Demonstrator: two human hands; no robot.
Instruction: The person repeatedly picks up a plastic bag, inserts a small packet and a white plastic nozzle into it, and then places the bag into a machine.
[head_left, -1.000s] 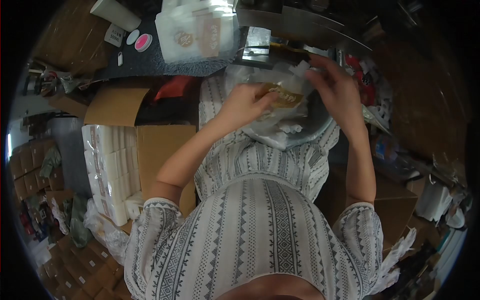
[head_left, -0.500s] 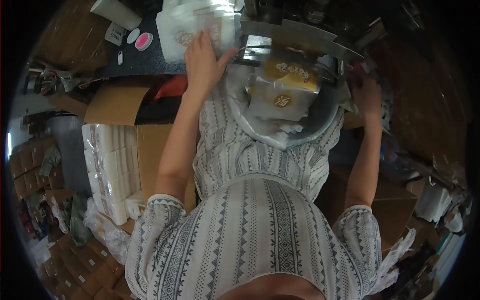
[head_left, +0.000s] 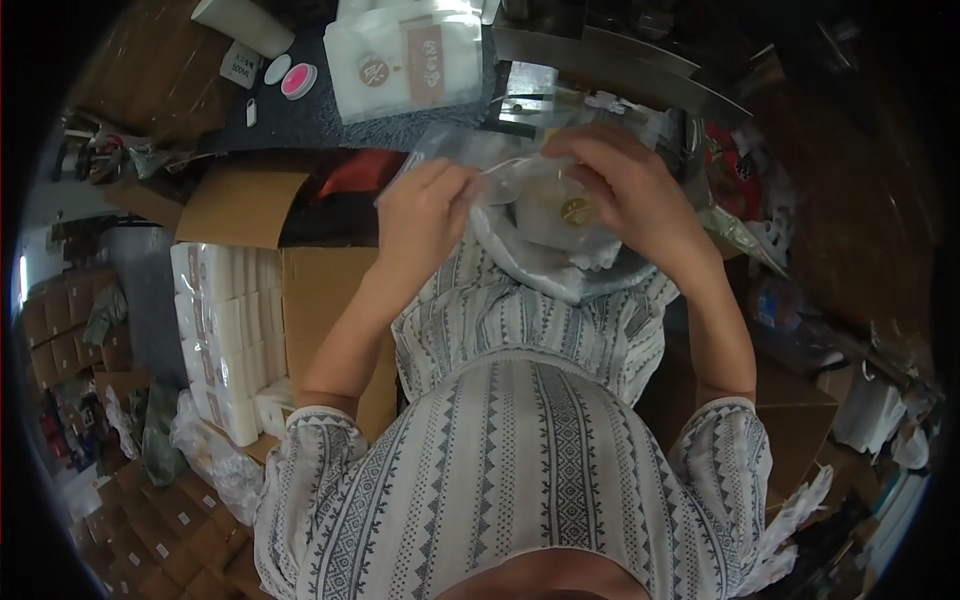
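My left hand (head_left: 425,215) is closed in a pinch on a clear plastic bag (head_left: 430,150), whose thin pale edge stretches toward the other hand. My right hand (head_left: 645,195) has its fingers curled at the bag's other side, over the basin; the fingertips are partly hidden. Below both hands, a basin lined with clear plastic (head_left: 545,283) rests on my lap. Inside it lies a printed pouch (head_left: 540,215) with a round brown-gold mark, partly covered by the right hand and the film.
A stack of printed white pouches (head_left: 400,65) lies on the dark mat, near a pink-filled round tub (head_left: 299,81) and a white cup (head_left: 243,25). Left stands an open carton (head_left: 335,310) beside packed white bundles (head_left: 225,330). A metal machine edge (head_left: 630,70) runs behind the basin.
My left hand has left the pouch stack and come down toward my lap with clear plastic. My right hand has moved left from the right-hand side to over the basin.
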